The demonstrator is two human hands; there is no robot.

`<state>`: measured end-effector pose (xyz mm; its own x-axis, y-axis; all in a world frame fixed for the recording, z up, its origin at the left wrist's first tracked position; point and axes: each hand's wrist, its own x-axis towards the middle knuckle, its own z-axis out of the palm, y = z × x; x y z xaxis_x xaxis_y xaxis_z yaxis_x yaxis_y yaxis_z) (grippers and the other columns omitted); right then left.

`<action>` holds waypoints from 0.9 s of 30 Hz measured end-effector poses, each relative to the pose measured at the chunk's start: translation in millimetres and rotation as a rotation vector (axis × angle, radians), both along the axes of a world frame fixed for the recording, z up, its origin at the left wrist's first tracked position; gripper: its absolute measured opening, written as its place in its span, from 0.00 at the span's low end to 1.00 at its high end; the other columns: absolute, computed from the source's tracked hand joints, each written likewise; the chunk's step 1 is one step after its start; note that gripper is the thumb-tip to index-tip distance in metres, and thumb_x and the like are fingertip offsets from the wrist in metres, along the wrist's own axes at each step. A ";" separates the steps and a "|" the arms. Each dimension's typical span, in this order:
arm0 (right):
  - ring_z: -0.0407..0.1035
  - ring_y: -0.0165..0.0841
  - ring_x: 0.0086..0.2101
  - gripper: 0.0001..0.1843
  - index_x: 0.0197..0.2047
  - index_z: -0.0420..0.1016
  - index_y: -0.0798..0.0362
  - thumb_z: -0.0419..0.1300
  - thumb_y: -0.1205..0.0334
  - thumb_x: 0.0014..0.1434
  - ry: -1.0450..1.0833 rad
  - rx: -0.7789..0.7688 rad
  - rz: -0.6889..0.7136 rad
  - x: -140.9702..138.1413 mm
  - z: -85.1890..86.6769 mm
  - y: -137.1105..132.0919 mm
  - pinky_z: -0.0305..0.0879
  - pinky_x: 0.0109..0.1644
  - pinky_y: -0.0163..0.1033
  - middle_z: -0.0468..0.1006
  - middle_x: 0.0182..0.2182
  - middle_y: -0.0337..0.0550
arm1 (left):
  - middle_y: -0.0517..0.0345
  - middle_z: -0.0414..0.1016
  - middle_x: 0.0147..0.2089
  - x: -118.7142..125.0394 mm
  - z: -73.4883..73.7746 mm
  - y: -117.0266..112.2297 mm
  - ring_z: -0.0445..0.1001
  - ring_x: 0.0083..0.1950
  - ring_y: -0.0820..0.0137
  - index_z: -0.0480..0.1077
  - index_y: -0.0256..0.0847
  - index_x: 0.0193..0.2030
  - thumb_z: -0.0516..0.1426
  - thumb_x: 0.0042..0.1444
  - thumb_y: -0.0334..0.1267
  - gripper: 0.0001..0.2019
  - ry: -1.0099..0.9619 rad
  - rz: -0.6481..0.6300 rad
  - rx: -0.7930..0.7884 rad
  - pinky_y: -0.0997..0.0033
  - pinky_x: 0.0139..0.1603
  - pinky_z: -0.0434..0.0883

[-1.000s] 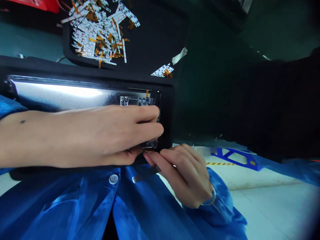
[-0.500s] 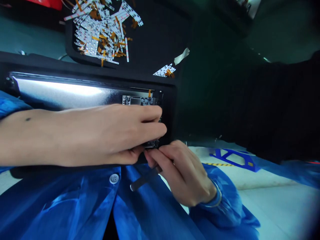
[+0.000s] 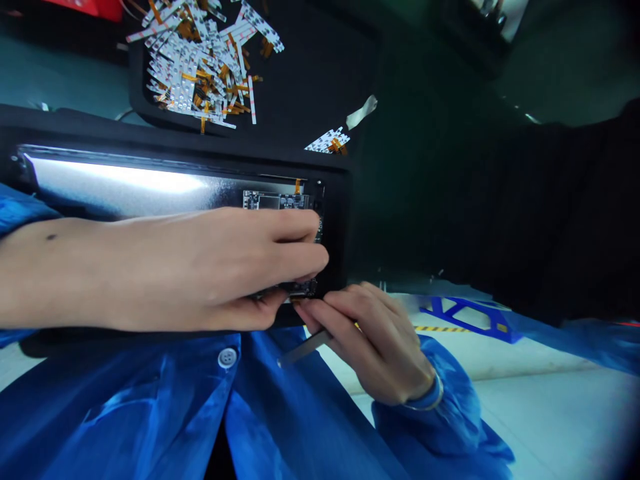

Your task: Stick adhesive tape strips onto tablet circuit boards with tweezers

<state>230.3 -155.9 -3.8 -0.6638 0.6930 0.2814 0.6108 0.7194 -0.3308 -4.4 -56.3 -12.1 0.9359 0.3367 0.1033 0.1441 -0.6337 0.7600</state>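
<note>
Left hand point(image 3: 215, 267) sits on the right end of a black-framed display panel point(image 3: 125, 183), silver back facing up. Fingers are pressed together across the end, thumb at the lower edge, so the hand looks clamped on the panel. Panel is held level just above the blue coat point(image 3: 135, 407), button point(image 3: 227, 358) right below its lower edge.

Right hand point(image 3: 373, 347) is curled, pinching a slim flat metal tool point(image 3: 305, 348) against the fingers, tip pointing away from the panel. Its fingertips point(image 3: 305, 312) are at the panel's lower edge, beside a small circuit board point(image 3: 300, 288), partly hidden by the left hand. A second circuit board point(image 3: 275, 201) with an orange ribbon lies along the panel's top edge.

Above the panel, a black tray point(image 3: 320, 67) holds a heap of white flex strips with orange tails point(image 3: 195, 67). A small bunch point(image 3: 329, 141) lies apart, near the tray's lower edge.
</note>
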 end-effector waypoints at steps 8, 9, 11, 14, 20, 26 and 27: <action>0.71 0.38 0.30 0.09 0.41 0.80 0.68 0.57 0.76 0.68 -0.053 -0.041 0.074 -4.8 6.7 6.8 0.74 0.31 0.44 0.80 0.29 0.52 | 0.61 0.70 0.40 -0.3 0.0 -0.9 0.69 0.34 0.72 0.66 0.44 0.38 0.52 0.65 0.30 0.06 -0.005 0.014 -0.023 0.69 0.33 0.64; 0.72 0.38 0.31 0.10 0.41 0.80 0.68 0.57 0.76 0.69 -0.056 -0.053 0.073 -5.5 6.9 7.4 0.75 0.31 0.45 0.80 0.30 0.54 | 0.61 0.70 0.40 -0.5 -0.5 -0.9 0.69 0.34 0.72 0.66 0.44 0.38 0.53 0.65 0.30 0.06 -0.004 0.011 -0.032 0.69 0.33 0.64; 0.72 0.39 0.32 0.10 0.41 0.79 0.69 0.56 0.76 0.69 -0.053 -0.064 0.064 -6.9 7.3 7.8 0.75 0.31 0.44 0.80 0.31 0.55 | 0.61 0.71 0.41 -0.4 -1.2 -1.2 0.70 0.34 0.72 0.66 0.43 0.38 0.53 0.65 0.28 0.06 -0.001 0.013 -0.046 0.69 0.33 0.65; 0.72 0.38 0.32 0.07 0.41 0.79 0.68 0.59 0.76 0.67 -0.057 -0.045 0.031 -9.7 8.0 6.8 0.75 0.31 0.43 0.80 0.31 0.54 | 0.61 0.70 0.41 0.4 -1.3 -2.0 0.70 0.33 0.73 0.66 0.42 0.39 0.53 0.65 0.28 0.06 -0.008 0.024 -0.052 0.69 0.32 0.64; 0.71 0.37 0.31 0.05 0.42 0.78 0.67 0.60 0.75 0.67 -0.056 -0.045 -0.021 -13.0 8.1 2.7 0.73 0.31 0.42 0.79 0.32 0.54 | 0.60 0.71 0.39 -0.5 -0.1 0.1 0.69 0.32 0.72 0.68 0.42 0.36 0.54 0.65 0.30 0.06 -0.010 0.030 -0.060 0.70 0.32 0.64; 0.69 0.37 0.31 0.08 0.43 0.78 0.67 0.57 0.75 0.69 -0.060 -0.083 -0.007 -9.4 4.4 2.6 0.71 0.32 0.43 0.77 0.31 0.51 | 0.60 0.70 0.38 -2.6 1.1 6.4 0.67 0.30 0.75 0.70 0.41 0.36 0.50 0.66 0.31 0.09 0.034 -0.009 -0.065 0.72 0.29 0.61; 0.69 0.36 0.31 0.08 0.42 0.78 0.67 0.57 0.75 0.69 -0.057 -0.089 -0.004 -8.9 4.3 3.5 0.71 0.32 0.42 0.77 0.31 0.51 | 0.60 0.70 0.38 -3.0 1.5 6.6 0.67 0.30 0.75 0.71 0.40 0.37 0.49 0.67 0.31 0.12 0.032 -0.022 -0.047 0.74 0.30 0.62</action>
